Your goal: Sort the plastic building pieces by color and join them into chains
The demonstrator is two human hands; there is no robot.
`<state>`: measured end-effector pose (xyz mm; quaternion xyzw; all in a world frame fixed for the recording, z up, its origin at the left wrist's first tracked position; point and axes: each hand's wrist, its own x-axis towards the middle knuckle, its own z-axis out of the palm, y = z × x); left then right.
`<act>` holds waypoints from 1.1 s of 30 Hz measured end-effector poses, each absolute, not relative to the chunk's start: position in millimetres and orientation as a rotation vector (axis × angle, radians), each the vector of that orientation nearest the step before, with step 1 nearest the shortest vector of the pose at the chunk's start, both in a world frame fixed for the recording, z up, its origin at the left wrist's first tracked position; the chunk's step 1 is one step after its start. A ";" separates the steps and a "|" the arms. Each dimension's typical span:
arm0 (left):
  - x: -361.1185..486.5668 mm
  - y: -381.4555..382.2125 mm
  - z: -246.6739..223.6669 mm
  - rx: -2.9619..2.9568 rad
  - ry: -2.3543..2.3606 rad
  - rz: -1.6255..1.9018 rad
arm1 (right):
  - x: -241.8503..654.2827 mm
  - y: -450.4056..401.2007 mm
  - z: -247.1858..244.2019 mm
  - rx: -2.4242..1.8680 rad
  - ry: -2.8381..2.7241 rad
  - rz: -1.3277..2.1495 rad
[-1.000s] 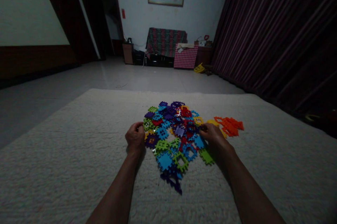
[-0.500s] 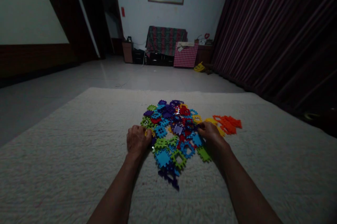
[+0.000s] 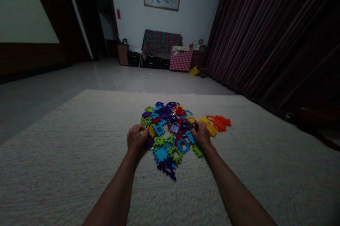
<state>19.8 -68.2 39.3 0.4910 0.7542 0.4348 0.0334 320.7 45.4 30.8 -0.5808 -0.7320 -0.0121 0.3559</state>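
Observation:
A heap of toothed plastic pieces in purple, blue, green, red and yellow lies between my hands, with a flat blue piece near its front. My left hand is at the heap's left edge, thumb and fingers closed on a yellow piece. At the right side, my right hand has its fingers pinched at a dark purple piece. Just below that hand lies a green piece. Orange pieces and yellow pieces form a separate group to the right.
The pieces lie on a pale textured mat. Beyond it are a tiled floor, a cloth-covered stand, a pink checked cloth and a yellow object. A dark curtain hangs at the right.
The view has shifted, moving the scene slightly left. My left hand has drawn back a little from the heap, showing more of the yellow piece. My right hand stays at the heap's right side.

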 end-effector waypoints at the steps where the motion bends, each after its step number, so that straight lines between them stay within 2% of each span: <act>1: 18.8 -66.3 38.3 1.450 2.286 1.420 | 320.7 43.7 29.0 -1.470 -1.835 -0.020; 5: 17.4 -58.2 34.6 1.280 2.147 1.690 | 316.0 37.2 34.2 -1.422 -1.711 0.082; 9: 18.9 -53.6 35.7 1.224 2.114 1.776 | 309.0 22.5 45.8 -1.247 -1.799 0.204; 20: 21.7 -51.5 38.7 1.263 2.139 1.784 | 309.7 -46.6 35.9 -1.137 -1.770 0.186; 33: 22.9 -51.2 36.5 1.373 2.143 1.742 | 296.6 -32.7 37.2 -1.132 -1.832 0.213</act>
